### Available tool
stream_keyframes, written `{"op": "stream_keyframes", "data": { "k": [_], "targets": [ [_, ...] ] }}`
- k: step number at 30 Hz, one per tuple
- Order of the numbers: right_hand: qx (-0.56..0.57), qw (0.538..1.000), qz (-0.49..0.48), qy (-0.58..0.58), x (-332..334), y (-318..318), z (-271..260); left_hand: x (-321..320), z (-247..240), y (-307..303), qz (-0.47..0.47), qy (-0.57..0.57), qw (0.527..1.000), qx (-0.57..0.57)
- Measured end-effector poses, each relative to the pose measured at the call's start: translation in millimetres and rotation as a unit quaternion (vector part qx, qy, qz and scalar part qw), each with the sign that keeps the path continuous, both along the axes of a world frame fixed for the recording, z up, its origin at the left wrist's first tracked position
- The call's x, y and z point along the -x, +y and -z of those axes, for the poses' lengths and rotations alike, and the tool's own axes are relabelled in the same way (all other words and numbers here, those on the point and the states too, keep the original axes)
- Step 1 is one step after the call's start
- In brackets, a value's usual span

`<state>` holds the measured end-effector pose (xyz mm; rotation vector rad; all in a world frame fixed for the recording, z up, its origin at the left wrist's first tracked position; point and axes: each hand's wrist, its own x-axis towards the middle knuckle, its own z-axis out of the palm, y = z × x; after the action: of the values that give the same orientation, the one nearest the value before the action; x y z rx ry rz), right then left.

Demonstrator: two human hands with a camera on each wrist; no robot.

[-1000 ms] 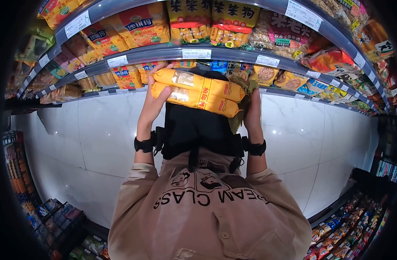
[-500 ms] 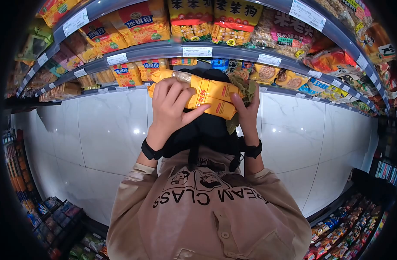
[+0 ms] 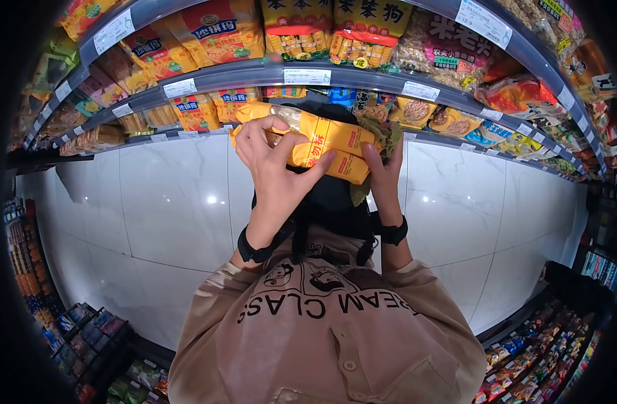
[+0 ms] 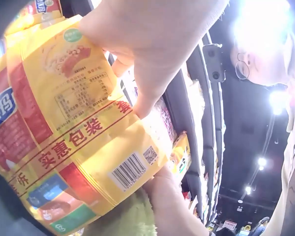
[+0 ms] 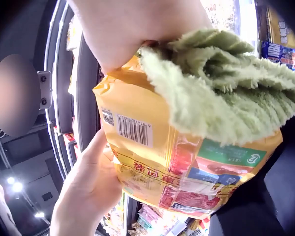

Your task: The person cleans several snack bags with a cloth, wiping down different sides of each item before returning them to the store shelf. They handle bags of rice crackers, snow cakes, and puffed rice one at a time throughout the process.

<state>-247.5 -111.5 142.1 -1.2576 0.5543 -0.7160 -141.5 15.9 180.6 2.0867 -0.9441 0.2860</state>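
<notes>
1 yellow snack bundle [image 3: 349,138], held out in front of the person's waist, just short of the shelves, above the white floor [image 3: 180,195]; looks like 2 packs side by side, though fingers cover part of it; 1 barcode [image 5: 133,130] visible on its underside; left hand [image 3: 276,175] grips the bundle, fingers bent over the top face, thumb on the near edge; right hand [image 3: 387,176] grips the right end, thumb on top; 1 green fuzzy cloth [image 5: 226,88] at that same end, against bundle and right hand; 2 black wrist straps [image 3: 393,233], 1 per arm; 2 yellow-and-red snack bags [image 3: 298,27] stand side by side on the shelf beyond.
</notes>
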Motion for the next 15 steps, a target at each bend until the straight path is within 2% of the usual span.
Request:
{"op": "stream_keyframes", "data": {
  "k": [15],
  "targets": [
    [0.019,1.0,0.006,-0.007,-1.4,1.0,0.7,-2.0,-2.1,3.6,0.021,0.085,0.996,0.016]
  ]
}}
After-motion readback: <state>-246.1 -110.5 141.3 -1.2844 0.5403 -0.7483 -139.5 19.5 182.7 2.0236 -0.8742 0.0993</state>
